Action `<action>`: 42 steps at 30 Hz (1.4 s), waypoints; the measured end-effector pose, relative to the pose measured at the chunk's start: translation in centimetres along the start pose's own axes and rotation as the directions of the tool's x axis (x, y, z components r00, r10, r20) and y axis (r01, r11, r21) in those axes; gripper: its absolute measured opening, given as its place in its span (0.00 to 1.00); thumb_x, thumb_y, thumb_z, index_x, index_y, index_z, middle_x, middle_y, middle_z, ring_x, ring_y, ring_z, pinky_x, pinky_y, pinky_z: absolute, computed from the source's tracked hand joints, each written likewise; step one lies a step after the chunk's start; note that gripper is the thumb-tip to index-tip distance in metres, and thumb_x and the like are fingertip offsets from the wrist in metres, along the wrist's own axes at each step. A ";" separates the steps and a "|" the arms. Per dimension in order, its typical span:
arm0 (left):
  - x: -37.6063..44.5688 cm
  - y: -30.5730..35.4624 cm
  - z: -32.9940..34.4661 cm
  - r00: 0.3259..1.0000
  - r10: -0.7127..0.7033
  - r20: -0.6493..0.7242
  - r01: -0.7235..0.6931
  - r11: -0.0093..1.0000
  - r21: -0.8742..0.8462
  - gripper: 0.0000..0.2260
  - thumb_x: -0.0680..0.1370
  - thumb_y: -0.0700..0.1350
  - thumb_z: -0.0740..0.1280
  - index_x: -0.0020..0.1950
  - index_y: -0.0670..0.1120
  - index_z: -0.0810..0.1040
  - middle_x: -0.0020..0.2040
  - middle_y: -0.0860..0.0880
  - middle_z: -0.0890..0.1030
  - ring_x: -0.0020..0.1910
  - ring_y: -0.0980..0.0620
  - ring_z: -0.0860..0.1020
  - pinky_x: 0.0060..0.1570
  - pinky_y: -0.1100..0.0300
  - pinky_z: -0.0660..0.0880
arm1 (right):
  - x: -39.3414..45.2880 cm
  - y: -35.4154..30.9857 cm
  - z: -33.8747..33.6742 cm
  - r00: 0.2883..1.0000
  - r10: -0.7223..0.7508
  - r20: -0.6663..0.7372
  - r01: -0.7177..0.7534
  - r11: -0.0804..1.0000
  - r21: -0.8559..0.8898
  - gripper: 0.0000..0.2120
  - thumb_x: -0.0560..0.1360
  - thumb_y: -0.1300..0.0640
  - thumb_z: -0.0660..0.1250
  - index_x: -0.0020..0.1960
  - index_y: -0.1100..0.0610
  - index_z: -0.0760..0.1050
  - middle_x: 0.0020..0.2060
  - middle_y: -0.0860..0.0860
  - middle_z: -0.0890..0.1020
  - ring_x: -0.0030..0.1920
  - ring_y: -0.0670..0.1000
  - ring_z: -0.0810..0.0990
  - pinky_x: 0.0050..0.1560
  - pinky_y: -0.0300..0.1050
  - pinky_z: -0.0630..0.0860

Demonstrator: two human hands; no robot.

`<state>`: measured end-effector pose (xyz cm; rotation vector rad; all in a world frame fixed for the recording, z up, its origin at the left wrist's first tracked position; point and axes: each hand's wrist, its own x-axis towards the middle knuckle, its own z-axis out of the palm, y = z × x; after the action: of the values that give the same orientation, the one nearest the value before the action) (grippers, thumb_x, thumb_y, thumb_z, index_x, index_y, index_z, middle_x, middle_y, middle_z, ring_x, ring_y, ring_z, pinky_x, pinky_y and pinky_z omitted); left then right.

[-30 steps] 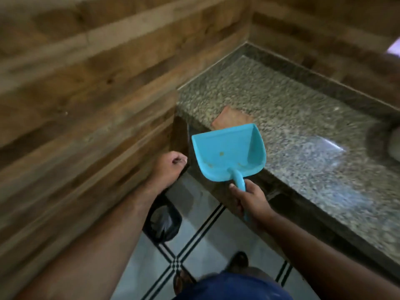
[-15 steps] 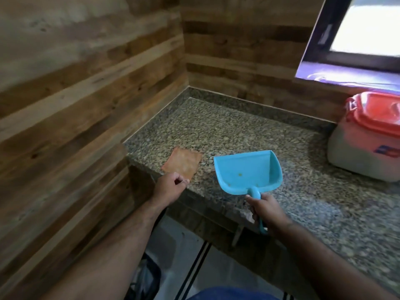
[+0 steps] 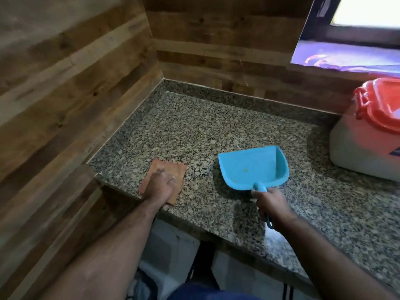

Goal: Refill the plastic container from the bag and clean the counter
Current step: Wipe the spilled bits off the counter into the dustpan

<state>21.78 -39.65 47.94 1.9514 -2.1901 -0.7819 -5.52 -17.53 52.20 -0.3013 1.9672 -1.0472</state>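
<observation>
Left hand (image 3: 159, 186) flat on orange cloth (image 3: 171, 172), fingers blurred – right hand (image 3: 273, 206) grips blue dustpan (image 3: 253, 167), handle mostly hidden; container (image 3: 365, 146) cut off at frame edge.

No text, number or brand is showing legibly anywhere in the head view. The plastic container (image 3: 365, 146) with the red lid, standing at the far right of the granite counter (image 3: 216, 131), is carrying a small blue and red mark low on its side at the frame's right edge, but it is being cut off and is too blurred to read.
</observation>
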 end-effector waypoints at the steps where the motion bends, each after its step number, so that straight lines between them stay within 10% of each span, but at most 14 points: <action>1: 1.5 -0.3 0.8 1.000 -0.003 0.005 0.002 0.999 0.036 0.35 0.81 0.59 0.72 0.82 0.41 0.68 0.76 0.39 0.77 0.69 0.39 0.80 0.65 0.45 0.82 | 0.9 -0.7 0.4 1.000 0.008 -0.026 -0.008 1.000 0.011 0.09 0.81 0.60 0.70 0.52 0.67 0.78 0.31 0.56 0.75 0.22 0.52 0.70 0.24 0.43 0.67; 4: 4.1 -0.4 2.6 0.998 -0.007 0.061 -0.004 0.983 0.183 0.47 0.79 0.66 0.70 0.87 0.40 0.56 0.87 0.40 0.58 0.85 0.38 0.61 0.82 0.43 0.64 | 3.1 -3.1 1.0 0.998 0.043 -0.042 -0.040 0.997 0.060 0.06 0.81 0.60 0.70 0.49 0.64 0.77 0.28 0.54 0.72 0.20 0.50 0.67 0.24 0.41 0.64; 7: 6.1 0.4 3.3 0.988 0.154 0.026 -0.156 0.966 0.206 0.28 0.87 0.45 0.62 0.87 0.41 0.61 0.87 0.41 0.59 0.87 0.42 0.58 0.85 0.47 0.58 | 4.9 -5.0 0.5 0.992 0.079 -0.101 -0.064 0.988 0.142 0.05 0.81 0.60 0.70 0.48 0.61 0.76 0.28 0.53 0.70 0.20 0.49 0.66 0.24 0.40 0.61; 10: 9.7 3.2 3.7 0.984 0.162 -0.080 -0.163 0.987 -0.004 0.17 0.87 0.42 0.61 0.76 0.46 0.76 0.72 0.41 0.80 0.66 0.41 0.80 0.61 0.48 0.81 | 6.5 -5.6 -1.2 0.968 0.119 -0.221 -0.068 0.972 0.227 0.06 0.81 0.61 0.69 0.47 0.59 0.73 0.29 0.54 0.69 0.21 0.49 0.65 0.25 0.40 0.61; 14: 14.0 10.3 4.9 0.997 0.057 -0.052 -0.067 0.977 -0.202 0.13 0.88 0.56 0.57 0.64 0.51 0.76 0.49 0.45 0.83 0.42 0.42 0.81 0.45 0.49 0.80 | 7.0 -4.6 -4.1 0.904 0.198 -0.379 -0.097 0.958 0.269 0.05 0.80 0.59 0.69 0.48 0.61 0.76 0.30 0.55 0.72 0.22 0.51 0.68 0.25 0.41 0.63; 20: 19.6 21.4 11.1 0.907 0.380 0.181 -0.324 0.905 -0.275 0.20 0.86 0.55 0.62 0.67 0.42 0.82 0.60 0.36 0.84 0.60 0.36 0.82 0.64 0.47 0.77 | 4.1 -1.4 -6.6 0.838 0.289 -0.462 -0.197 0.951 0.239 0.07 0.78 0.58 0.72 0.48 0.62 0.80 0.27 0.53 0.75 0.20 0.50 0.70 0.24 0.39 0.64; 26: 18.0 26.9 15.9 0.811 0.525 0.257 -0.569 0.810 0.144 0.25 0.88 0.51 0.59 0.86 0.53 0.64 0.89 0.46 0.57 0.88 0.44 0.52 0.84 0.46 0.49 | 1.1 0.3 -7.2 0.796 0.418 -0.438 -0.196 0.863 0.467 0.06 0.80 0.61 0.69 0.45 0.58 0.77 0.22 0.49 0.69 0.18 0.47 0.64 0.23 0.35 0.58; 34: 4.5 30.0 19.2 0.234 0.796 0.558 -0.936 0.340 -0.092 0.24 0.89 0.50 0.56 0.86 0.48 0.65 0.88 0.45 0.60 0.87 0.45 0.56 0.82 0.56 0.43 | -3.4 3.5 -8.8 0.716 0.503 -0.485 -0.161 0.794 0.586 0.10 0.82 0.58 0.70 0.43 0.54 0.74 0.28 0.51 0.69 0.19 0.47 0.63 0.22 0.36 0.58; 38: -0.8 28.3 20.2 -0.040 0.744 0.667 -0.952 0.175 -0.252 0.26 0.89 0.49 0.56 0.88 0.54 0.59 0.89 0.48 0.56 0.88 0.46 0.50 0.85 0.46 0.41 | -6.8 5.1 -9.8 0.711 0.501 -0.493 -0.118 0.776 0.620 0.12 0.82 0.59 0.67 0.41 0.53 0.70 0.26 0.50 0.66 0.19 0.46 0.60 0.21 0.35 0.56; 42: -7.0 24.7 19.8 -0.160 0.673 0.722 -0.930 0.142 -0.339 0.25 0.90 0.49 0.57 0.88 0.51 0.60 0.89 0.49 0.53 0.89 0.47 0.47 0.85 0.42 0.39 | -10.2 7.1 -11.4 0.700 0.501 -0.509 -0.088 0.768 0.634 0.12 0.84 0.59 0.66 0.43 0.52 0.69 0.26 0.50 0.64 0.18 0.45 0.59 0.20 0.34 0.55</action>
<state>-7.25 -25.88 43.48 -0.5582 -3.3489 -1.0373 -7.11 -1.12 55.79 0.8392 2.0468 -1.5853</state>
